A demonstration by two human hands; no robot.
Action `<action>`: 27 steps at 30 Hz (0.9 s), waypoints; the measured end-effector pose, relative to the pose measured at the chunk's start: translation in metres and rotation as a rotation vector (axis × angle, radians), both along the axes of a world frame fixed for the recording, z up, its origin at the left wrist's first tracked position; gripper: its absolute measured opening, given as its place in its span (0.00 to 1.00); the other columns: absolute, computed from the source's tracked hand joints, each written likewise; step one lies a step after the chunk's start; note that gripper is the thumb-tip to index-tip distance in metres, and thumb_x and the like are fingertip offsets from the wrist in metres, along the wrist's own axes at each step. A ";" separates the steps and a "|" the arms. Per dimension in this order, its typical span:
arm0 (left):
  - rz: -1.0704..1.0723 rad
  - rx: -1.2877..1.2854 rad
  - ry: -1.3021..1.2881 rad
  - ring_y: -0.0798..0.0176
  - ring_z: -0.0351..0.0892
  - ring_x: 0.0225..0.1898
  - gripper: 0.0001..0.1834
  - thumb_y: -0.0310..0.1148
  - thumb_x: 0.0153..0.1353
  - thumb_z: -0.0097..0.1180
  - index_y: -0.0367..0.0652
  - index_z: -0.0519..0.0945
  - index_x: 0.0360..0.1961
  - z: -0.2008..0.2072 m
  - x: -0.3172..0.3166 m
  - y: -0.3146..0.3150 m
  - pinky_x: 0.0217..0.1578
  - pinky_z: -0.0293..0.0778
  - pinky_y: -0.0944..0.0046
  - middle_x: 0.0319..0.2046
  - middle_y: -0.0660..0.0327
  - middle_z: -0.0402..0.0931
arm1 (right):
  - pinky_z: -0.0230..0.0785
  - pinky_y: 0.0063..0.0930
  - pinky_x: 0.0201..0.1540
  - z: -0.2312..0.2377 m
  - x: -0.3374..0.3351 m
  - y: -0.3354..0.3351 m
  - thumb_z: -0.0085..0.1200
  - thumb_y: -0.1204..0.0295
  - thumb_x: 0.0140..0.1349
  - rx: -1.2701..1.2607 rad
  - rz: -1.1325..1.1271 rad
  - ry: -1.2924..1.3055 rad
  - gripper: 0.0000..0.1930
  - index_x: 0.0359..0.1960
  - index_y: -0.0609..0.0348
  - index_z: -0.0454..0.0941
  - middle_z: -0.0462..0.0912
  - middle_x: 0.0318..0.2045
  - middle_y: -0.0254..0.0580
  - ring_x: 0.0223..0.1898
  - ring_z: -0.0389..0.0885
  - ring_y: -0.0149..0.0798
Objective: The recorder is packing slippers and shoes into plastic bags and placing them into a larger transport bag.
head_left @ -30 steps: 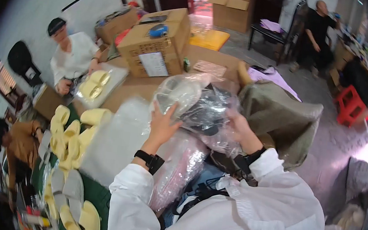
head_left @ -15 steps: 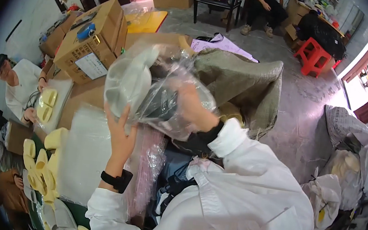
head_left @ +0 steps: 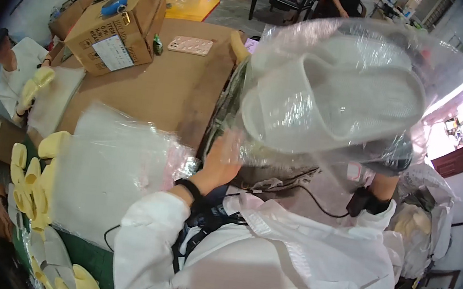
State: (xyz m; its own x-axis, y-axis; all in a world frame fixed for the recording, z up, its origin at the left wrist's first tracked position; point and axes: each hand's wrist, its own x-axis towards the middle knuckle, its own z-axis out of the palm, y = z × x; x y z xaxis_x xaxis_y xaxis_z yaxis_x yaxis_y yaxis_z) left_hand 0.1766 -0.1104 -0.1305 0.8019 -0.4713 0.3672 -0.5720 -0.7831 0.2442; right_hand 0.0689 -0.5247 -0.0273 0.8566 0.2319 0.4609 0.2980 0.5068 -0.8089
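A pair of pale grey slide slippers [head_left: 364, 97] lies in a clear plastic bag [head_left: 293, 159], lifted high in front of me. My left hand [head_left: 221, 159] is at the bag's lower left edge, its blurred fingers curled against the film. My right hand is behind the slippers and the bag; only its wrist [head_left: 383, 187] and a dark band show below them, so its fingers are hidden. To the left of my left hand, a stack of clear plastic bags [head_left: 103, 181] with some pinkish edges lies on the table.
Yellow slippers [head_left: 35, 190] and grey ones lie at the left on a green surface [head_left: 87, 257]. A cardboard box [head_left: 116, 26] stands on brown cardboard [head_left: 174, 91], near a pink perforated case [head_left: 190, 46]. At far left a co-worker [head_left: 21, 67] handles yellow slippers. White sacks [head_left: 419, 219] stand right.
The bagged slippers have moved right and up, closer to me, and turned sideways. My left hand has moved right and down; my right arm has swung to the right.
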 end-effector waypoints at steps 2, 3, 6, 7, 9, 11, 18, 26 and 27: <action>-0.179 0.446 0.436 0.49 0.46 0.68 0.37 0.43 0.49 0.55 0.40 0.63 0.61 0.010 0.017 -0.022 0.64 0.50 0.50 0.61 0.47 0.62 | 0.66 0.29 0.48 -0.022 -0.029 -0.004 0.46 0.77 0.57 0.093 0.080 0.058 0.17 0.50 0.61 0.69 0.73 0.43 0.44 0.45 0.73 0.39; -0.184 0.322 0.128 0.51 0.45 0.69 0.38 0.44 0.51 0.54 0.45 0.61 0.64 -0.066 0.029 -0.042 0.66 0.45 0.49 0.64 0.53 0.57 | 0.67 0.29 0.48 0.025 0.075 -0.021 0.46 0.77 0.57 0.136 0.076 0.050 0.17 0.50 0.61 0.69 0.73 0.43 0.44 0.44 0.73 0.39; -0.296 -0.094 0.260 0.52 0.50 0.65 0.35 0.44 0.53 0.53 0.50 0.62 0.63 -0.094 0.029 -0.057 0.63 0.47 0.48 0.62 0.56 0.61 | 0.67 0.30 0.47 0.005 0.068 -0.010 0.46 0.77 0.57 0.274 0.196 0.121 0.17 0.50 0.61 0.69 0.74 0.42 0.44 0.43 0.73 0.39; -0.268 -0.062 0.252 0.51 0.56 0.60 0.31 0.43 0.53 0.53 0.50 0.66 0.59 -0.078 0.023 -0.057 0.59 0.53 0.49 0.58 0.54 0.65 | 0.68 0.30 0.47 -0.009 0.057 -0.012 0.46 0.77 0.57 0.328 0.240 0.155 0.17 0.49 0.61 0.69 0.74 0.42 0.44 0.43 0.74 0.39; -0.213 0.012 0.235 0.48 0.69 0.52 0.23 0.40 0.55 0.51 0.48 0.73 0.53 -0.045 0.005 -0.053 0.52 0.65 0.51 0.52 0.51 0.72 | 0.68 0.30 0.46 -0.004 0.048 0.006 0.46 0.77 0.57 0.390 0.285 0.189 0.17 0.49 0.61 0.69 0.74 0.41 0.44 0.43 0.74 0.39; -0.125 0.130 0.376 0.46 0.77 0.44 0.16 0.37 0.54 0.52 0.45 0.79 0.43 -0.048 -0.003 -0.054 0.45 0.73 0.52 0.44 0.50 0.77 | 0.71 0.29 0.38 0.042 0.038 0.089 0.45 0.77 0.59 -1.006 -0.974 -0.112 0.10 0.41 0.60 0.74 0.77 0.33 0.41 0.34 0.76 0.36; -0.463 0.380 0.505 0.50 0.81 0.37 0.10 0.30 0.51 0.52 0.44 0.80 0.35 0.049 -0.013 -0.059 0.34 0.75 0.53 0.31 0.51 0.80 | 0.68 0.23 0.30 -0.079 0.134 0.097 0.50 0.70 0.59 -0.226 -0.715 0.504 0.06 0.31 0.58 0.76 0.76 0.27 0.35 0.28 0.74 0.29; -0.464 0.218 0.253 0.54 0.82 0.28 0.06 0.33 0.50 0.52 0.45 0.79 0.27 0.115 -0.047 -0.062 0.26 0.75 0.56 0.22 0.57 0.80 | 0.51 0.24 0.19 -0.160 0.234 0.150 0.48 0.66 0.62 -1.161 -0.210 0.203 0.13 0.21 0.58 0.71 0.65 0.15 0.25 0.17 0.59 0.24; -0.440 0.214 0.265 0.55 0.82 0.26 0.05 0.33 0.50 0.53 0.46 0.80 0.26 0.119 -0.057 -0.059 0.25 0.74 0.58 0.21 0.58 0.80 | 0.61 0.30 0.23 -0.166 0.253 0.162 0.44 0.65 0.63 -1.204 -0.044 0.254 0.13 0.26 0.62 0.74 0.72 0.17 0.34 0.19 0.69 0.32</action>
